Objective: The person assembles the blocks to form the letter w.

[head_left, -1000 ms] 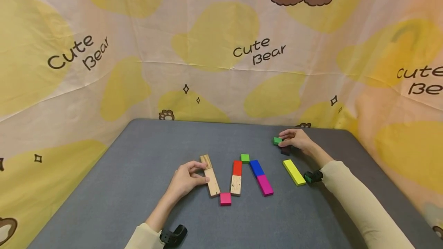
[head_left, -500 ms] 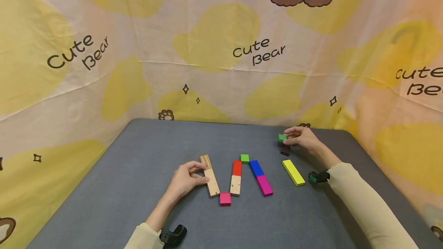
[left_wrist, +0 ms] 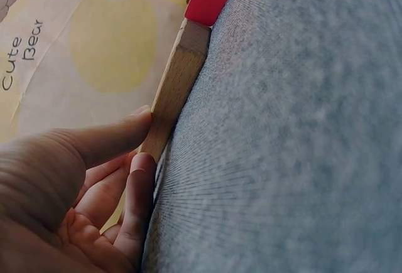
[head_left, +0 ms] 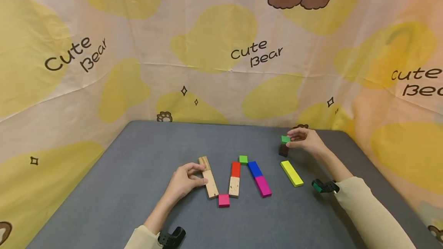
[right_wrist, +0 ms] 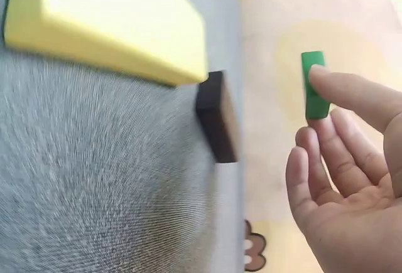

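Observation:
In the head view my right hand (head_left: 306, 141) pinches a small green block (head_left: 285, 139) between thumb and fingers at the back right. The right wrist view shows this green block (right_wrist: 316, 85) held up, apart from a dark brown block (right_wrist: 217, 116) on the table. My left hand (head_left: 187, 180) touches the left side of two plain wooden blocks (head_left: 210, 184) laid end to end, thumb and fingertips right at their edge. A pink-red block (head_left: 223, 200) sits at their near end. Beyond it lie another plain wooden block (head_left: 234, 186) and a red one (head_left: 235, 169).
A lighter green block (head_left: 243, 160) sits between the red block and a blue block (head_left: 255, 169), which continues into a magenta block (head_left: 263, 186). Farther right lies a long yellow block (head_left: 292, 173). Patterned cloth (head_left: 214, 49) hangs behind the grey table (head_left: 104, 203).
My right hand has moved a little to the right with the green block, which now overlaps the dark brown block in the head view. The left hand has stayed against the wooden blocks.

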Tool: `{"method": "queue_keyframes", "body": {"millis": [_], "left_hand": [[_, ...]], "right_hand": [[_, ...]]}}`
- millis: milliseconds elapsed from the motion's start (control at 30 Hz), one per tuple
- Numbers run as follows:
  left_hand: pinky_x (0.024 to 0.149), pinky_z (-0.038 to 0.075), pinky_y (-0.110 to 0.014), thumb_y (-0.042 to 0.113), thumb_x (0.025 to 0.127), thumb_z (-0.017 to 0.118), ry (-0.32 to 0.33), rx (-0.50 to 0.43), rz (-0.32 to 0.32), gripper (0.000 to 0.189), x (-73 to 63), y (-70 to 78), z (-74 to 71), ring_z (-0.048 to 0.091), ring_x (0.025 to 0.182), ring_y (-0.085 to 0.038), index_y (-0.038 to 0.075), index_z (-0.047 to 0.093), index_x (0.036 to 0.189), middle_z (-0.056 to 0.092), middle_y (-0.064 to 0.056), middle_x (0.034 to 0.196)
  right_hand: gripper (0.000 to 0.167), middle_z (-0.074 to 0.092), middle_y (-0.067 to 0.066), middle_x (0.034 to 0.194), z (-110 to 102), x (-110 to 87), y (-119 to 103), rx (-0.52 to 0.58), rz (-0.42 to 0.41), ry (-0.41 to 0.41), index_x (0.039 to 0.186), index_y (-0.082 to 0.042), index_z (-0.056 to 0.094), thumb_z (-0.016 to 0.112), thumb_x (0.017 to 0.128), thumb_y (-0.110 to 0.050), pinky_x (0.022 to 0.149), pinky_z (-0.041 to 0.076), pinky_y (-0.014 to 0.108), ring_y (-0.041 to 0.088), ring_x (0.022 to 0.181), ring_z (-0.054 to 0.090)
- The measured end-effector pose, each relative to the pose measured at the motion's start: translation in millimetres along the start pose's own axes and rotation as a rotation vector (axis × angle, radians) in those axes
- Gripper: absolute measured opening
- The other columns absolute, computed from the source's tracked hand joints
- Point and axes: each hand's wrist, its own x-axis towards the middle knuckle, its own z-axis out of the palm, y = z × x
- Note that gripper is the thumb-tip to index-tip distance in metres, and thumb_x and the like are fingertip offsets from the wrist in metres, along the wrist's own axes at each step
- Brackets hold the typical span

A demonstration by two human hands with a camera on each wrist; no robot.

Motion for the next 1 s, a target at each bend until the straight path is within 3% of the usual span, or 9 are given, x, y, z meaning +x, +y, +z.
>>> {"method": "queue_keyframes", "body": {"millis": [300, 467, 767, 1000], "left_hand": [[0.062, 0.047, -0.03, 0.005, 0.075, 0.086, -0.005, -0.016, 0.005, 0.035, -0.9, -3.2, 0.8, 0.067, 0.07, -0.017, 0.005, 0.071, 0.107, 0.069, -0.007, 0.117], [0.064, 0.048, -0.03, 0.005, 0.075, 0.086, 0.002, -0.006, 0.003, 0.034, 1.6, -3.6, -0.2, 0.068, 0.071, -0.016, 0.007, 0.072, 0.106, 0.07, -0.005, 0.115], [0.064, 0.048, -0.031, 0.005, 0.075, 0.086, 0.018, 0.003, 0.006, 0.033, 2.4, -2.8, -2.6, 0.067, 0.071, -0.017, 0.006, 0.072, 0.105, 0.07, -0.006, 0.114], [0.063, 0.048, -0.03, 0.005, 0.074, 0.086, 0.009, 0.001, 0.003, 0.034, 2.0, -2.7, 0.4, 0.067, 0.071, -0.016, 0.006, 0.072, 0.105, 0.07, -0.005, 0.114]], "right_hand": [[0.05, 0.065, 0.019, 0.116, 7, -50.3, -25, -0.052, -0.066, 0.045, 0.123, 0.003, 0.061, 0.082, 0.083, -0.019, 0.079, 0.051, 0.026, 0.019, 0.096, 0.063], [0.047, 0.064, 0.017, 0.114, 23, -85.9, -41, 0.009, -0.05, 0.032, 0.122, 0.002, 0.061, 0.081, 0.084, -0.016, 0.08, 0.051, 0.028, 0.022, 0.097, 0.062], [0.048, 0.066, 0.015, 0.106, 62, -127.1, -55, 0.13, 0.067, 0.016, 0.117, 0.002, 0.063, 0.086, 0.077, -0.012, 0.076, 0.053, 0.033, 0.028, 0.094, 0.063], [0.051, 0.064, 0.016, 0.106, 71, -141.0, -49, 0.138, 0.142, -0.085, 0.119, 0.005, 0.062, 0.085, 0.077, -0.012, 0.075, 0.053, 0.035, 0.031, 0.093, 0.06]]}}
